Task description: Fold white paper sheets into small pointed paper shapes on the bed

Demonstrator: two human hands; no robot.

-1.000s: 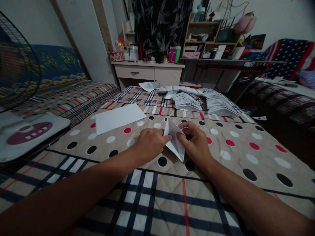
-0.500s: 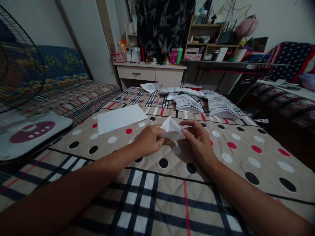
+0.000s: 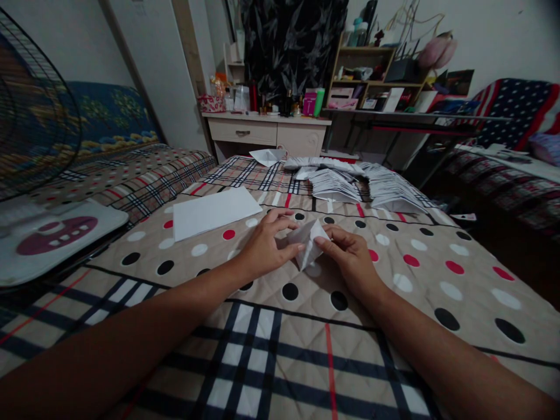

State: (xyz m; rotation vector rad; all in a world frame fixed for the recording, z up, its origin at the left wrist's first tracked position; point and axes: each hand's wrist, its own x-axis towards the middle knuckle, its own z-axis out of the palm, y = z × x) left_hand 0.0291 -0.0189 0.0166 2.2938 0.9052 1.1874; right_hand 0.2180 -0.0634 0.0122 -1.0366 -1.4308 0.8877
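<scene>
A small piece of folded white paper (image 3: 311, 240) is held tilted just above the dotted bedspread, its point up. My right hand (image 3: 349, 249) pinches its right edge between thumb and fingers. My left hand (image 3: 272, 244) is at its left side, fingers apart, with the thumb tip touching the paper's lower left edge. Left of the hands lies a flat stack of white paper sheets (image 3: 214, 213). Beyond them stand rows of folded white papers (image 3: 335, 185), packed tightly together, with a second row (image 3: 394, 189) at their right.
A single folded paper (image 3: 268, 156) lies at the bed's far end, before a white dresser (image 3: 245, 131). A fan (image 3: 39, 105) and a white board with a purple oval (image 3: 105, 217) are at the left. A shelved desk (image 3: 371, 76) stands at the back right.
The folded paper has turned from lying level to standing tilted, in the right hand's pinch. The left hand has loosened its grip and spread its fingers.
</scene>
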